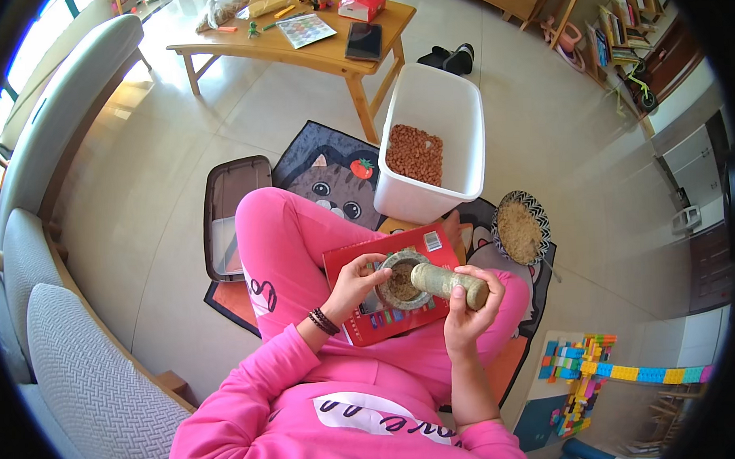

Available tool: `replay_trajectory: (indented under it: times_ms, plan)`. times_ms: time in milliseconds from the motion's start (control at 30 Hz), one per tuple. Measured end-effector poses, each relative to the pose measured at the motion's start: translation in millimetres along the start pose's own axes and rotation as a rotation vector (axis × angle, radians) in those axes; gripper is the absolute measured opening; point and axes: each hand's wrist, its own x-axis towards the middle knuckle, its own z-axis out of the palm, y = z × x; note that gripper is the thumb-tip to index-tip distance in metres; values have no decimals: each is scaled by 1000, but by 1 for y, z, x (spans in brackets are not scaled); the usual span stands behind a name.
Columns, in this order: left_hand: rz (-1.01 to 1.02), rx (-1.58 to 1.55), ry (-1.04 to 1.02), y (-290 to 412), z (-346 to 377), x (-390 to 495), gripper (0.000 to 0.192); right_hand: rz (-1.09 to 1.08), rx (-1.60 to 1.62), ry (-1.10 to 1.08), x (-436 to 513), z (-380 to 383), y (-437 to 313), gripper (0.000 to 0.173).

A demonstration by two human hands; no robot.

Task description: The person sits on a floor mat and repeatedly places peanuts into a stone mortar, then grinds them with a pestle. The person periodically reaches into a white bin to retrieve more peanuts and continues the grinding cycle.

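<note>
A grey stone mortar [389, 291] rests on a red book [371, 334] lying across my lap. My left hand [363, 281] grips the mortar's left rim, thumb over the edge. Coarse brown crumbs [401, 283] cover the inside of the mortar. In my right hand [474, 307] is a thick stone pestle [445, 282], tilted almost flat, its narrower end over the mortar's right rim. Whether that end touches the rim I cannot tell. To the right, a black-and-white patterned bowl [546, 214] holds pale brown crushed material [519, 233], with a spoon handle [552, 268] sticking out.
A white plastic bin [415, 200] with reddish-brown shelled peanuts or similar pieces [414, 155] stands ahead on a cat-print mat [305, 177]. Its dark-framed lid [239, 197] lies left. Beyond is a wooden table [264, 48]; a grey sofa [92, 354] borders the left, toy bricks [582, 374] the right.
</note>
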Motion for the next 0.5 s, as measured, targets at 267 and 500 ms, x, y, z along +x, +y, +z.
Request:
replay_trajectory:
  times_ms: [267,500]
  plan:
    - [-102,-85,-19,5,-2,2,34,122,-253,-258,-16,23,31,30]
    - [-158,-119,-41,2,-3,-1,33,25,-129,-105,-8,18,14,31]
